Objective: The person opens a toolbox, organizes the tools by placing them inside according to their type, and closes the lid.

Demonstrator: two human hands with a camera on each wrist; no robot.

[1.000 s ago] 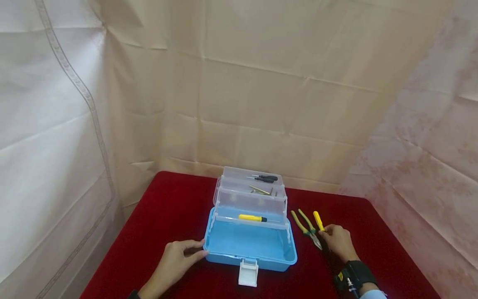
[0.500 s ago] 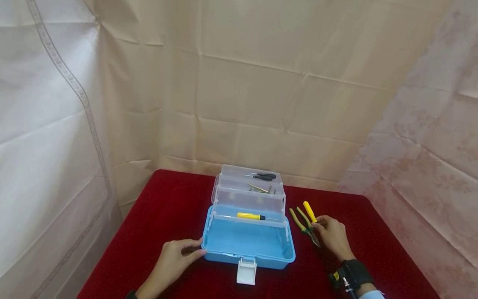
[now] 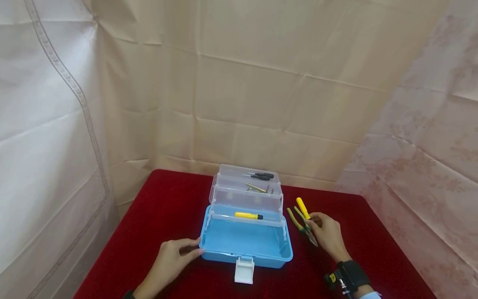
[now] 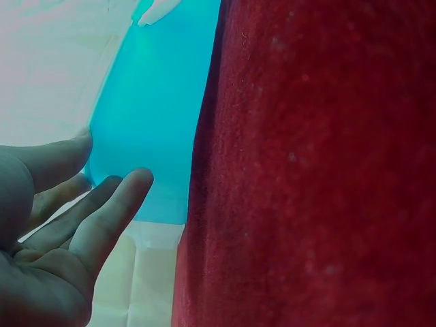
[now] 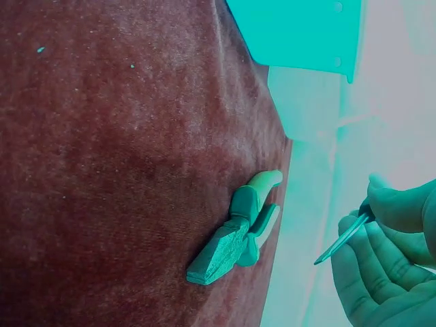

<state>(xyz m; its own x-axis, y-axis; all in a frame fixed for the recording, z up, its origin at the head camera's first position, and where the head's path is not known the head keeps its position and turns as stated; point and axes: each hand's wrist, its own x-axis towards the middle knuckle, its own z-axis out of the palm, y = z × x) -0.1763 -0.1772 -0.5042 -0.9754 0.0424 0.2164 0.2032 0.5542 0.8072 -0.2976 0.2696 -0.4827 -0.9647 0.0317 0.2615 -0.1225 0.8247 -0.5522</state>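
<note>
A blue toolbox (image 3: 266, 262) stands with its clear trays fanned up behind it. My left hand (image 3: 169, 259) pinches its front left corner between thumb and index finger; the other fingers extend along the wall in the left wrist view. To the right of the box, my right hand (image 3: 328, 234) pinches a yellow-handled screwdriver (image 3: 302, 207) between thumb and fingers. In the right wrist view, the metal shaft (image 5: 344, 238) pokes out of the grip, off the cloth. Pliers (image 3: 294, 219) with yellow-green handles lie on the cloth just left of that hand.
A second yellow screwdriver (image 3: 246, 215) lies in the lowest tray. Black screwdrivers (image 3: 263, 177) and several thin brass-coloured pieces (image 3: 257, 189) are in the upper trays. A white latch (image 3: 244, 272) hangs at the front. Red cloth (image 3: 168, 207) covers the table; draped sheets (image 3: 239, 104) surround it.
My right hand has moved left toward the toolbox with the screwdriver, whose handle now sits above the pliers. My left hand stays at the box corner. The view has shifted slightly.
</note>
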